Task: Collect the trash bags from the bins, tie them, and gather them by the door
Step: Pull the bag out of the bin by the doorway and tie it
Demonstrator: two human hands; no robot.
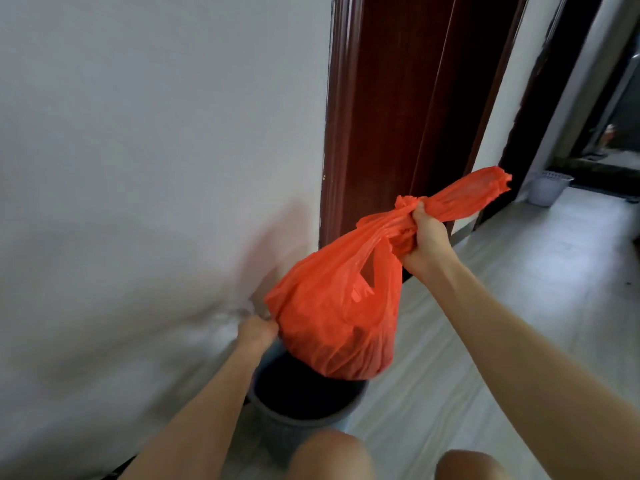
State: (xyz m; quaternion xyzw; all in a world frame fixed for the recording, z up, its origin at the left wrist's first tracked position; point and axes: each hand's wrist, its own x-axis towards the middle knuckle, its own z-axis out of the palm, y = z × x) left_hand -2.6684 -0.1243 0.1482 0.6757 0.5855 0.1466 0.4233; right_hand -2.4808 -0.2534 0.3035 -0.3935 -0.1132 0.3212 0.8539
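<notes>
Knees (398, 459): two bare knees at the bottom edge, closest to the camera
Bin (304, 407): a dark grey round bin on the floor, just past the knees and close to the wall; the inside looks dark
Bag (332, 306): a full orange plastic bag, held up over the bin, its bottom hanging at the bin's mouth; a knot sits at the top and a loose tail of plastic sticks out to the right
Right hand (422, 240): it grips the bunched neck of the bag just under the knot, fingers curled tight round the plastic
Left hand (256, 332): low at the bag's left side, touching it near the bin's rim; fingers are curled, but the picture is blurred and I cannot tell if they hold anything
Wall (156, 168): plain white, on the left
Door frame (388, 109): dark red-brown wood, behind the bag
Floor (519, 306): pale grey boards
White basket (549, 187): a small white bin with holes, far off by another dark doorway
</notes>
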